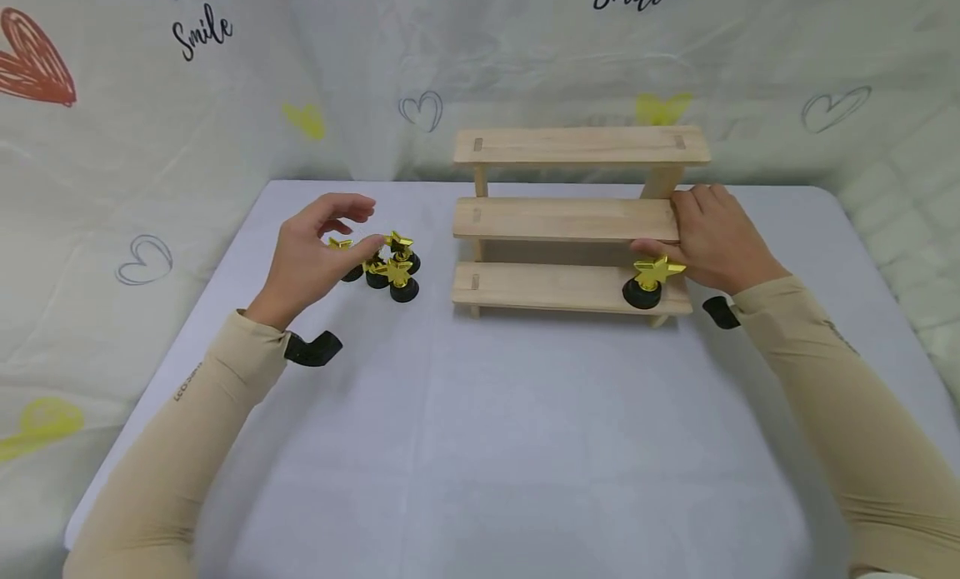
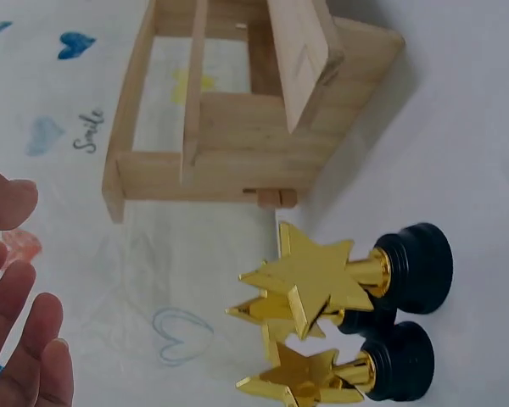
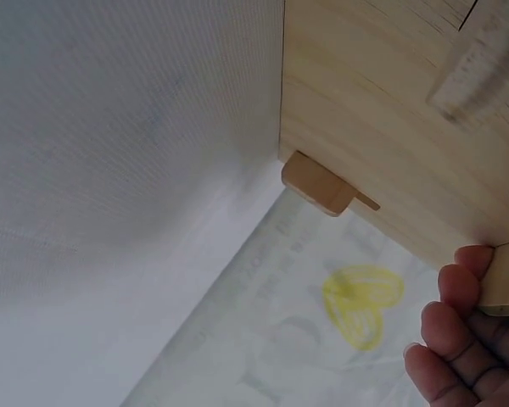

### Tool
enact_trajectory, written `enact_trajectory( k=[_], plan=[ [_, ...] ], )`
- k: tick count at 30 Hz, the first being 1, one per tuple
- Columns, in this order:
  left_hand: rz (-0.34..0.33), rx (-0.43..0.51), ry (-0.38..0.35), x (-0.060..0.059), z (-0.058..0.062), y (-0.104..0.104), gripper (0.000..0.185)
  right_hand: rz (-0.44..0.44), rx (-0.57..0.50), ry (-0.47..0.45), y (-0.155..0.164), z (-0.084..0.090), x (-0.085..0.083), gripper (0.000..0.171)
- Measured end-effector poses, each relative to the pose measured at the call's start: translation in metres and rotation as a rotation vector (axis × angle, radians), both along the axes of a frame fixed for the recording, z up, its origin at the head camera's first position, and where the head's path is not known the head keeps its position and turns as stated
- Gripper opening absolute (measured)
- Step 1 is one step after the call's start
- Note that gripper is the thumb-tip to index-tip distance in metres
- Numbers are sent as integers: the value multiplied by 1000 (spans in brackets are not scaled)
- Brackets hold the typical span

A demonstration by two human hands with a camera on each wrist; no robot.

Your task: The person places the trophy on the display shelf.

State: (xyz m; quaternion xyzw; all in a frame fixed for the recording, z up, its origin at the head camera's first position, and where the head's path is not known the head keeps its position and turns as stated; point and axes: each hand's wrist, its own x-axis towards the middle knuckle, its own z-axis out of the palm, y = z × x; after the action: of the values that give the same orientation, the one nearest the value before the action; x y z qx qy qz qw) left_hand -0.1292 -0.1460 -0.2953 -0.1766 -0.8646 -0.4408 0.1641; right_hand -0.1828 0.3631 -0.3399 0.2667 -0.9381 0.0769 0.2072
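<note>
Hovering my left hand (image 1: 311,258) over the cluster of gold star trophies (image 1: 386,267) on the table (image 1: 480,429), well left of the wooden rack (image 1: 573,221), I keep its fingers loosely spread and closed on nothing, ready to pick from the group. My right hand (image 1: 712,237) lies against the rack's right end at the middle step, fingers wrapped round the edge, I judge to steady the rack. One star trophy (image 1: 648,281) stands upright on the rack's lowest step, at its right end, just beside that hand. A printed cloth (image 1: 225,79) hangs behind the rack.
</note>
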Motion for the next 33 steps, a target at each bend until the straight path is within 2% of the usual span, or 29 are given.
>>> enact_trajectory(
  k=[4, 8, 11, 18, 21, 27, 33],
  plan=[
    [56, 19, -26, -1, -5, -17, 42, -11, -2, -17, 0, 0, 1, 92],
    [106, 48, -65, -4, -13, -31, 43, -11, -10, -12, 1, 0, 0, 103],
    [140, 67, -94, -7, -21, -43, 45, -9, -27, -4, 1, -1, -1, 111],
    [229, 76, -166, -12, -44, -66, 49, 4, -55, 20, -1, -4, -1, 113],
    [247, 82, -199, -14, -52, -72, 50, 19, -64, 48, -3, -5, -1, 115],
    [267, 33, -261, -19, -72, -79, 59, 39, -66, 92, -5, -5, -1, 114],
    [262, 71, -289, -25, -86, -80, 61, 23, -74, 62, -5, -6, 0, 114]
  ],
)
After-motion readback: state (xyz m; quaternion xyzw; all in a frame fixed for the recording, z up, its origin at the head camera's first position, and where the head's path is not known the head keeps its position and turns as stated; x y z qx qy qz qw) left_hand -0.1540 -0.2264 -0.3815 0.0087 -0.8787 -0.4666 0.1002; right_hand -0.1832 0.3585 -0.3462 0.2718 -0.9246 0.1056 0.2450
